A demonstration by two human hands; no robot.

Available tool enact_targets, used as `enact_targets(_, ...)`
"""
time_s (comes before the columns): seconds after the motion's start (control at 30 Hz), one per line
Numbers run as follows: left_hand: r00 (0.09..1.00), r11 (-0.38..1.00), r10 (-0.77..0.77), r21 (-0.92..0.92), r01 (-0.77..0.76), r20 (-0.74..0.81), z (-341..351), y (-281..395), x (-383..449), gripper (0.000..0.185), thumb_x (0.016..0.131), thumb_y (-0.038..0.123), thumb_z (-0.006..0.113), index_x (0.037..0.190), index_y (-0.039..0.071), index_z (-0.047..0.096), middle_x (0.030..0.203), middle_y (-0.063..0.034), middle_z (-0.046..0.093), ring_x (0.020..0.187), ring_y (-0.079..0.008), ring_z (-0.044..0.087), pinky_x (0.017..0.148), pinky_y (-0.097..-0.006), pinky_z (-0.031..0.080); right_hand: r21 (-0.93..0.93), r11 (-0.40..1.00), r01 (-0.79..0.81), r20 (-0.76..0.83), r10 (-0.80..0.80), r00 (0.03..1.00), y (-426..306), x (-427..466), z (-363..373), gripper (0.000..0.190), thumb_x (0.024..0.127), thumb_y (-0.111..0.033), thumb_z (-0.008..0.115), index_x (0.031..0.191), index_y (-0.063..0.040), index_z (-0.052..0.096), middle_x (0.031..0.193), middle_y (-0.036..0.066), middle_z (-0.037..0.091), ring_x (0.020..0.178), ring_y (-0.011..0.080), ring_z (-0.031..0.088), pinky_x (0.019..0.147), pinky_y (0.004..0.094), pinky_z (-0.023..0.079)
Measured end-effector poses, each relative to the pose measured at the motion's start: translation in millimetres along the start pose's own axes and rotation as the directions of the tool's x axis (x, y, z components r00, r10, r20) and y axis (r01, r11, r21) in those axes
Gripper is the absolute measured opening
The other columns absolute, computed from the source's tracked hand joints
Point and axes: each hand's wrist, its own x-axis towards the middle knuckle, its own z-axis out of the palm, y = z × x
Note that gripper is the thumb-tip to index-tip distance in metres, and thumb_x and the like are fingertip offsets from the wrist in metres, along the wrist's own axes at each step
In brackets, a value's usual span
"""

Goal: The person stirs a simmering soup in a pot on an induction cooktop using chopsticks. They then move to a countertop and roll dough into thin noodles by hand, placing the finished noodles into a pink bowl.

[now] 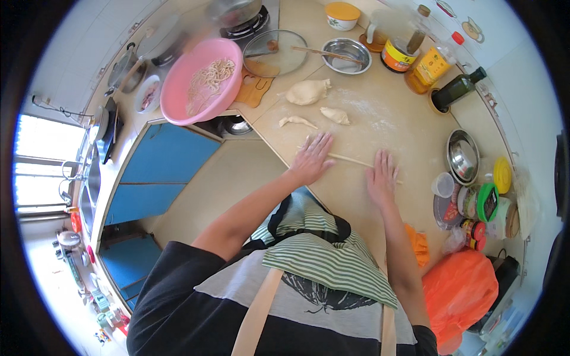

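A thin rope of dough (349, 159) lies on the floured tan countertop (338, 187). My left hand (313, 159) rests flat, palm down, over its left part, fingers stretched out. Over the right part lies my right hand (383, 175), also flat, with a short end of the rope showing past it. The stretches under both palms are hidden. Beyond my left hand are a small tapered dough strip (297, 121), a short dough piece (335, 115) and a larger dough lump (307, 92). White flour (374, 113) is scattered to their right.
A pink basin (171, 95) with dough strands (209, 84) stands at the far left, near a glass lid (285, 55). Behind the dough is a metal bowl (345, 66) with chopsticks across it. Bottles (427, 66), steel bowls (463, 155) and jars (487, 202) line the right wall.
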Motion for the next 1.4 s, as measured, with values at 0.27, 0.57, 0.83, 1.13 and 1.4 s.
enact_targets(0.27,0.994,0.994,0.047,0.098,-0.057,0.099,-6,-7,-23,0.068,0.098,0.043,0.038,0.150,0.003,0.020,0.157,-0.0125,0.019,0.146,-0.0267,0.017,0.117,-0.0511,0.013,0.023,1.000,-0.011,0.127,0.008,0.992,26,-38,-5,0.061,0.097,-0.028,0.040,0.150,-0.004,0.022,0.157,0.015,0.021,0.146,0.0331,0.015,0.116,0.0545,0.008)
enact_targets(0.57,0.957,0.998,-0.045,0.044,0.034,0.287,-14,-11,-15,0.067,0.098,0.039,0.039,0.151,0.003,0.017,0.158,-0.0168,0.015,0.146,-0.0318,0.014,0.117,-0.0530,0.011,0.092,0.990,-0.108,0.112,0.098,0.989,39,-47,-10,0.060,0.098,-0.028,0.038,0.150,-0.003,0.020,0.157,0.017,0.018,0.146,0.0341,0.014,0.116,0.0533,0.008)
enact_targets(0.83,0.997,0.997,-0.041,0.073,0.037,0.060,-11,-23,-9,0.071,0.097,0.041,0.042,0.149,0.000,0.018,0.157,-0.0166,0.017,0.146,-0.0310,0.016,0.117,-0.0517,0.013,0.053,0.991,-0.120,-0.097,0.124,0.988,46,-47,-12,0.064,0.096,-0.026,0.043,0.149,0.000,0.020,0.155,0.022,0.020,0.144,0.0379,0.016,0.116,0.0530,0.011)
enact_targets(1.13,0.997,0.994,-0.068,0.082,0.065,0.036,-21,-21,-6,0.072,0.097,0.042,0.042,0.150,0.001,0.016,0.157,-0.0167,0.016,0.146,-0.0319,0.016,0.116,-0.0525,0.013,0.003,0.979,-0.203,-0.110,0.202,0.973,50,-52,-22,0.062,0.096,-0.026,0.042,0.149,0.000,0.021,0.155,0.019,0.021,0.145,0.0353,0.017,0.115,0.0563,0.010)
enact_targets(1.4,0.958,0.992,-0.071,0.122,0.038,0.277,-17,-30,-13,0.072,0.097,0.041,0.041,0.150,0.000,0.015,0.157,-0.0184,0.015,0.146,-0.0334,0.015,0.116,-0.0540,0.011,-0.047,0.964,-0.263,0.192,0.267,0.945,54,-69,-21,0.063,0.100,-0.033,0.035,0.152,-0.004,0.015,0.158,0.016,0.016,0.147,0.0320,0.011,0.115,0.0563,0.006)
